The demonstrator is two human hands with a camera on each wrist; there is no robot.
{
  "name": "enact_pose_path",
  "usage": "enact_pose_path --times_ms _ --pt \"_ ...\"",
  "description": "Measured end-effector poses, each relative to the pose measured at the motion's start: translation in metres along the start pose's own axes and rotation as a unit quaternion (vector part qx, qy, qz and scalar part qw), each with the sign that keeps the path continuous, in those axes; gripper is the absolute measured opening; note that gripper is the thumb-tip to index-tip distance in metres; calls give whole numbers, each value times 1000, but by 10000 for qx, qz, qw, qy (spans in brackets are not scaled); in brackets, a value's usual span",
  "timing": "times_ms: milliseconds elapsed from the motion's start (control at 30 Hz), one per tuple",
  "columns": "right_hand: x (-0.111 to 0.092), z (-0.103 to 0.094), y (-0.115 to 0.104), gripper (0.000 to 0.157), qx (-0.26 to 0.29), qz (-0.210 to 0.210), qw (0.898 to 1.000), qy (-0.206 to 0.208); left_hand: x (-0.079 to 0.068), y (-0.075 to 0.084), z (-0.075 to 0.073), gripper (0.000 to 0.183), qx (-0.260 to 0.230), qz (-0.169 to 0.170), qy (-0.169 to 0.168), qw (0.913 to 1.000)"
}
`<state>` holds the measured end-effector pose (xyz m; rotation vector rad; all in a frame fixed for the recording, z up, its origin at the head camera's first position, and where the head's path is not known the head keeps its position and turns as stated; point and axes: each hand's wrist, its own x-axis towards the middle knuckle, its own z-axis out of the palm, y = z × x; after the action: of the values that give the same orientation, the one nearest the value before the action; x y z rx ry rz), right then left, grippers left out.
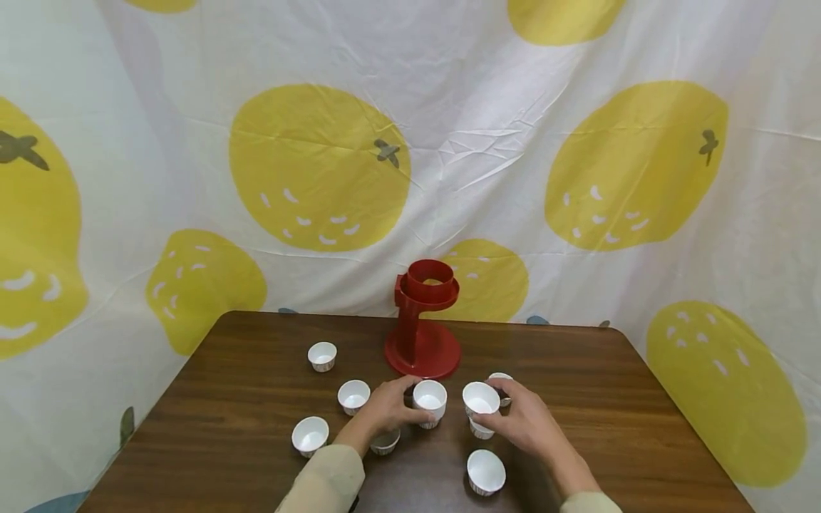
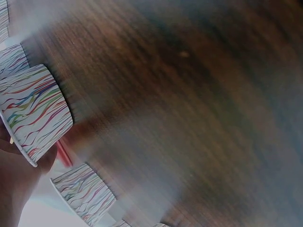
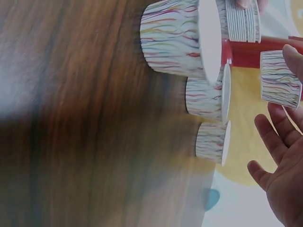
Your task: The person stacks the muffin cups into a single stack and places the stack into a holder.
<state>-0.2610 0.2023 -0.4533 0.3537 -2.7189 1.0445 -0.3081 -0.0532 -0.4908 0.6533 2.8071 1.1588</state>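
My left hand [image 1: 385, 407] grips a small stack of white paper baking cups [image 1: 431, 400] between thumb and fingers. In the right wrist view the stack [image 3: 242, 22] shows several nested rims. My right hand [image 1: 529, 422] pinches a single baking cup [image 1: 481, 399] by its side, raised off the table in the right wrist view. Just below that one is another cup [image 1: 482, 430], partly hidden. One more cup [image 1: 502, 377] stands behind the right fingers. Coloured wavy stripes run round the cups' sides, as on the near cup [image 2: 38, 109] in the left wrist view.
A red stand [image 1: 430, 349] with a ring-shaped top rises at the table's back. More cups stand upright around: one [image 1: 485, 472] near the right wrist, another [image 1: 385, 443] under the left wrist, several [image 1: 311, 434] to the left. A lemon-print cloth [image 1: 449, 178] hangs behind the wooden table [image 1: 256, 399].
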Motion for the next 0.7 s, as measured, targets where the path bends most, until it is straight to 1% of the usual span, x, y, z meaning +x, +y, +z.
enact_pose_path --times_ms 133,367,500,600,700 --pt "6 3 -3 57 10 -109 9999 -6 1 -2 1 66 40 -9 29 10000" --pt "15 8 -8 59 111 -280 9995 -44 4 -3 1 68 44 -10 37 10000" --pt "22 12 -11 57 146 -379 9992 -57 5 -3 0 67 20 4 38 10000" --pt "25 16 -14 55 284 -345 9990 -95 4 -3 0 65 -4 18 32 10000" --pt "26 21 -18 55 291 -287 9991 -148 2 -4 2 64 -55 -30 -31 10000"
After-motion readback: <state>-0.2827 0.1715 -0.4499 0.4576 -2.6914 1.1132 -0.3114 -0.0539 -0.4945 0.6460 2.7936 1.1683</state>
